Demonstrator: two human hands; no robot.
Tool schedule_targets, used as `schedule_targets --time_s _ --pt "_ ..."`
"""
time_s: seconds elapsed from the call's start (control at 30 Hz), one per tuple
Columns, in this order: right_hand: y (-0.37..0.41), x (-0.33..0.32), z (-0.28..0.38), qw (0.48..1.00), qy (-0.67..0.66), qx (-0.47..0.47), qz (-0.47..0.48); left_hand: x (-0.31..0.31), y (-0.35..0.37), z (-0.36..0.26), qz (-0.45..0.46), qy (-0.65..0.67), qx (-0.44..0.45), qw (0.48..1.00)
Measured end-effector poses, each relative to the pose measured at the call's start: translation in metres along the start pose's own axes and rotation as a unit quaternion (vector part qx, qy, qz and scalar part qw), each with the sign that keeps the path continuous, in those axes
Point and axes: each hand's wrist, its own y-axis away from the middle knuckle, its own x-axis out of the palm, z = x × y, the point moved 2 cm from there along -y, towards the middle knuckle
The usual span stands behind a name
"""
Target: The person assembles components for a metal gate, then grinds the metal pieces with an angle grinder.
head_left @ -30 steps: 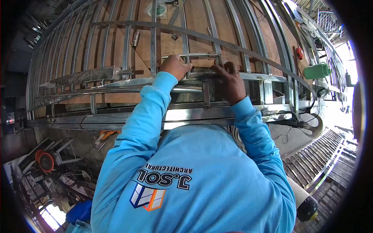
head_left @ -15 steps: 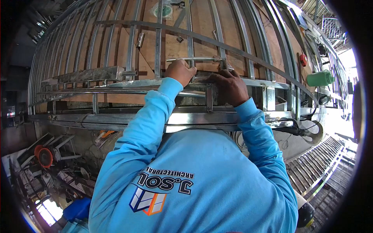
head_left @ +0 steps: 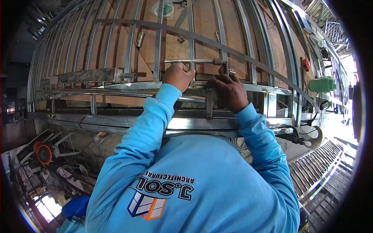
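Sleeves of a light blue shirt reach forward from the chest over the near rail (head_left: 116, 121) of a steel frame that lies on the worktop (head_left: 204, 23).

Just beyond that rail the left hand (head_left: 178, 76) is clenched in a fist with the knuckles up. It sits against an upright bar (head_left: 191, 42) of the frame, directly under a short rod (head_left: 186, 61). The knuckles hide whether the fist encloses the bar.

The right hand (head_left: 230, 92) lies palm down on the frame's upper rail, just beside the left. Its fingers are bent toward a small fitting (head_left: 224, 64) at the rod's right end. It cannot be told whether this hand grips anything.

The rod lies level across the upright bar, above both hands.

A square tube (head_left: 89, 75) rests on the frame to the left. Farther off, a curved flat bar (head_left: 248, 54) crosses the uprights over the plywood. A green container (head_left: 325, 84) and a red object (head_left: 306, 64) sit at the far right. What appears to be a tape roll (head_left: 165, 8) lies at the far edge.
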Motion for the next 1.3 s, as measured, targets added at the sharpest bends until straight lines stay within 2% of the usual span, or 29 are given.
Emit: schedule_targets --time_s 0.2,0.3,0.7,1.3 --pt "0.001 -0.001 -0.001 0.999 -0.017 -0.025 -0.017 -0.010 0.003 -0.009 0.050 0.040 -0.074 0.995" --pt "0.000 0.001 -0.005 0.998 -0.040 -0.037 -0.043 -0.022 0.007 -0.020 0.114 0.081 -0.109 0.984" --pt "-0.003 0.004 -0.009 0.997 -0.063 -0.034 -0.035 -0.001 -0.002 0.001 0.052 0.020 -0.057 0.997" --pt "0.001 0.006 -0.013 0.996 -0.074 -0.038 -0.042 -0.016 -0.001 -0.013 0.130 0.134 -0.124 0.975"
